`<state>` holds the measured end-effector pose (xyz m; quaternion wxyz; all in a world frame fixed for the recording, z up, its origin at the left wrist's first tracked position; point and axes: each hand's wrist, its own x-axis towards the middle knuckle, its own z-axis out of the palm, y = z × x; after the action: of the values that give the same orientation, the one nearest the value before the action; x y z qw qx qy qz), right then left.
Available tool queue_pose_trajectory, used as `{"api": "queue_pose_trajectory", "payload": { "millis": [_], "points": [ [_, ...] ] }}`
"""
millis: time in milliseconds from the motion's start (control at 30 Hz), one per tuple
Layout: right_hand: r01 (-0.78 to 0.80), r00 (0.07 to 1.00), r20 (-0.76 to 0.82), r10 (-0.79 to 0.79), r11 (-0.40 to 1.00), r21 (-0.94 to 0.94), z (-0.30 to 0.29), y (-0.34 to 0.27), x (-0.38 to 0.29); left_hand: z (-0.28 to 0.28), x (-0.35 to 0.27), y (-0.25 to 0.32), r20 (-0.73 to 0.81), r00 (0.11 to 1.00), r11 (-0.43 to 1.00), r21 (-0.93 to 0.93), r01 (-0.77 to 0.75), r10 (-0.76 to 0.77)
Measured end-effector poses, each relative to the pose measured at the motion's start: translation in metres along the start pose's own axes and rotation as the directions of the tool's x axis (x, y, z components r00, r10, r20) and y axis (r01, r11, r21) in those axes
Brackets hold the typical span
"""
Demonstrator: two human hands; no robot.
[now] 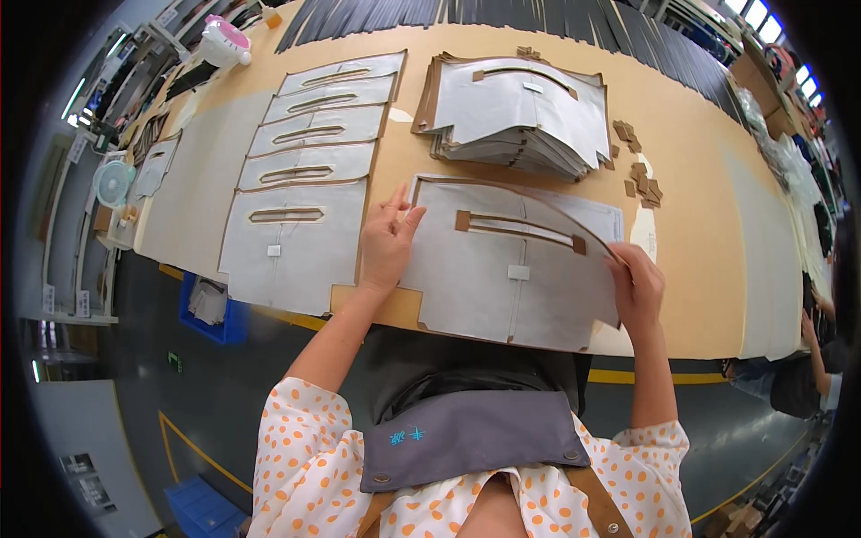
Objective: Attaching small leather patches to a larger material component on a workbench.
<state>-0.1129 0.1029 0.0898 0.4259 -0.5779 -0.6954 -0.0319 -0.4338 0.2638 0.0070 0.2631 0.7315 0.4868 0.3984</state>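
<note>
A grey fabric panel (464, 282) with dark brown edging lies before me, with a long slot framed by brown strips and a small white tab below it. My right hand (638, 282) pinches the panel's right edge, which bows up off the table. Beneath that raised edge shows a pale sheet (602, 215) with a ruled border. At the panel's left edge is my left hand (390, 239), fingers apart and holding nothing; whether it touches the edge I cannot tell. Small brown patches (580, 244) cover both ends of the slot.
Left of me, several slotted panels (296, 249) overlap in a column. A stack of similar panels (471, 101) stands beyond the work. Loose brown pieces (642, 185) lie on the right, dark strips (525, 15) along the far edge. A co-worker's arm (814, 343) shows at far right.
</note>
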Motion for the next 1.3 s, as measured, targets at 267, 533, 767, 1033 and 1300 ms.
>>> {"api": "queue_pose_trajectory", "payload": {
  "millis": [267, 533, 767, 1033, 1300],
  "points": [
    [-0.410, 0.859, -0.142, 0.491, 0.828, 0.382, -0.047, 0.004, 0.044, -0.044, 0.029, 0.026, 0.424, 0.785, 0.686, -0.397, 0.609, -0.452],
    [-0.465, 0.844, 0.021, 0.536, 0.712, 0.526, -0.062, 0.204, 0.182, -0.025, 0.212, 0.079, 0.297, 0.953, 0.846, -0.494, 0.200, -0.052],
    [-0.553, 0.833, 0.195, 0.518, 0.779, 0.297, 0.031, 0.336, 0.221, 0.044, 0.288, 0.022, 0.167, 0.981, 0.961, -0.238, 0.141, -0.102],
    [-0.231, 0.971, 0.176, 0.161, 0.819, 0.526, 0.028, 0.071, 0.193, 0.003, 0.178, 0.032, 0.060, 0.998, 0.982, -0.191, 0.002, 0.010],
    [-0.423, 0.897, 0.162, -0.410, -0.696, 0.580, 0.031, -0.208, 0.170, -0.042, 0.088, 0.043, 0.188, 0.945, 0.835, -0.443, 0.325, -0.268]
  ]
}}
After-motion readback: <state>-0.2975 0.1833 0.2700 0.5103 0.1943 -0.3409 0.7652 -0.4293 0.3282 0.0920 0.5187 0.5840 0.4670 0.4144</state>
